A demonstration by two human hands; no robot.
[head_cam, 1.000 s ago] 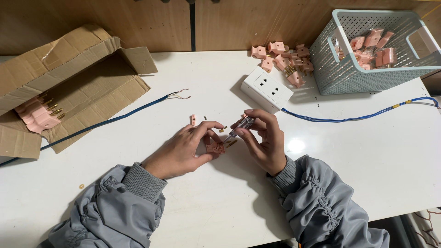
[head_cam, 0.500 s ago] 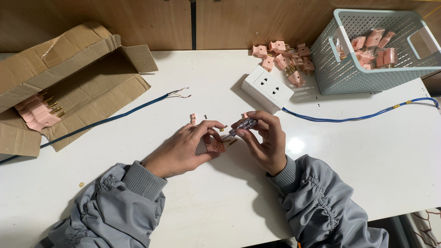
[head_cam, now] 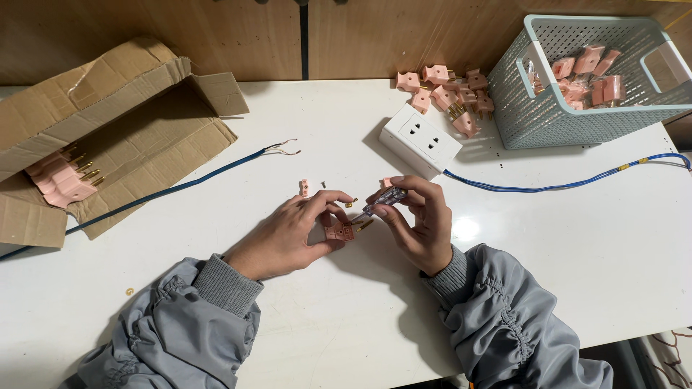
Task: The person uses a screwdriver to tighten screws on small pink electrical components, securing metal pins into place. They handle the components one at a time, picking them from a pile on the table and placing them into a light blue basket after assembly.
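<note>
Nearest, grey padded sleeves (head_cam: 180,331) on the white worktop (head_cam: 591,252). Just beyond, left hand (head_cam: 288,234) with grip closed on a small pink plug piece (head_cam: 340,231), pinned between thumb and fingers, brass prong poking out to the right. Right hand (head_cam: 422,220) with grip clenched around a small clear-handled screwdriver (head_cam: 382,198), tip angled down toward the plug piece. Just past the left fingers, a loose pink part (head_cam: 304,188) and a tiny screw (head_cam: 324,184) lying on the worktop. Farther out, a white socket block (head_cam: 420,139) with a blue cable (head_cam: 562,186) trailing right; another blue cable (head_cam: 180,186) with bared ends running left. At the far edge, a heap of pink plugs (head_cam: 447,90), a pale blue basket (head_cam: 519,101) holding more, and an open cardboard box (head_cam: 122,101) with pink plugs inside.
</note>
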